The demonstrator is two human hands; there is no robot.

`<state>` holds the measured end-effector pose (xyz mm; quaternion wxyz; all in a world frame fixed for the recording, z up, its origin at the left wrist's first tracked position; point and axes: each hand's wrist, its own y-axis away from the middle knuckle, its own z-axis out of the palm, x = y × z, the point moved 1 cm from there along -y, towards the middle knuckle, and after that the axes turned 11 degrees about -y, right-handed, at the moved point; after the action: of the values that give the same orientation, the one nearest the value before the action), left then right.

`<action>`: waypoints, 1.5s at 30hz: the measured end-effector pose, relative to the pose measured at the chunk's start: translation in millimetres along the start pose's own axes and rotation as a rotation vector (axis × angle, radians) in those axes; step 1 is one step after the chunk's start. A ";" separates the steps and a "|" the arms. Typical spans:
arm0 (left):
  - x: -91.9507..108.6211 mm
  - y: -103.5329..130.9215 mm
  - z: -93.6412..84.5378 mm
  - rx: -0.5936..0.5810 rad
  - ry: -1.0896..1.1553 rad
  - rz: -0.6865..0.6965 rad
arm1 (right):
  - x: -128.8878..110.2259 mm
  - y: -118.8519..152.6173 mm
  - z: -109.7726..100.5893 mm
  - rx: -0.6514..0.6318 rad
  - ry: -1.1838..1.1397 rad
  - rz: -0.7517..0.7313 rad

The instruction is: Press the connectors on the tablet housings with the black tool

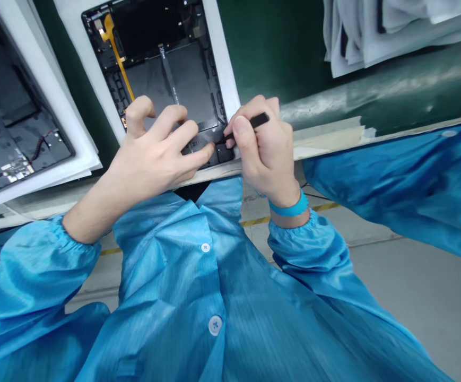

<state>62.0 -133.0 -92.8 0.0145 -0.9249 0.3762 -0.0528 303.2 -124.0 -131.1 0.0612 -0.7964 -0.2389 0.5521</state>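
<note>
Starting at the far left, find another opened tablet [5,106] lying on white sheets [89,162], near but apart from the work. Next, note the main tablet [190,69], open with its insides showing, lying on a white pad [225,58] at the table's front edge, under both hands. Follow the orange strip [119,63] down its left side towards the left hand [150,154]. See there fingers bent and spread wide, with one fingertip down at the tablet's near right corner; cannot tell whether anything is pinched beneath. Just beside, see the right hand [266,146], closed narrowly round a slim black stick [259,120], tilted, with its lower end aimed at that same corner. Judge this as fine, close work at the corner, apparently midway through; cannot tell on which small part. Calls for a steady left fingertip, a light right grip and care around nearby parts. Farther right, note green covering [274,48], a pile of white sleeves [357,42] and, below, a blue garment [405,185].
</note>
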 end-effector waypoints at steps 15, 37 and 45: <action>-5.2 4.0 4.8 0.048 -0.092 0.053 | -1.1 2.9 0.8 0.014 0.008 0.018; 1.4 3.6 -5.9 0.001 -0.092 0.019 | 5.3 -3.3 3.0 -0.038 0.086 -0.049; 12.5 23.2 -7.6 -0.027 0.025 -0.092 | 7.1 3.4 3.2 -0.005 0.028 0.024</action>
<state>53.9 -158.3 -85.7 -0.0051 -0.9406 0.3340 -0.0600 303.2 -124.4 -139.6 0.0558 -0.8070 -0.2300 0.5411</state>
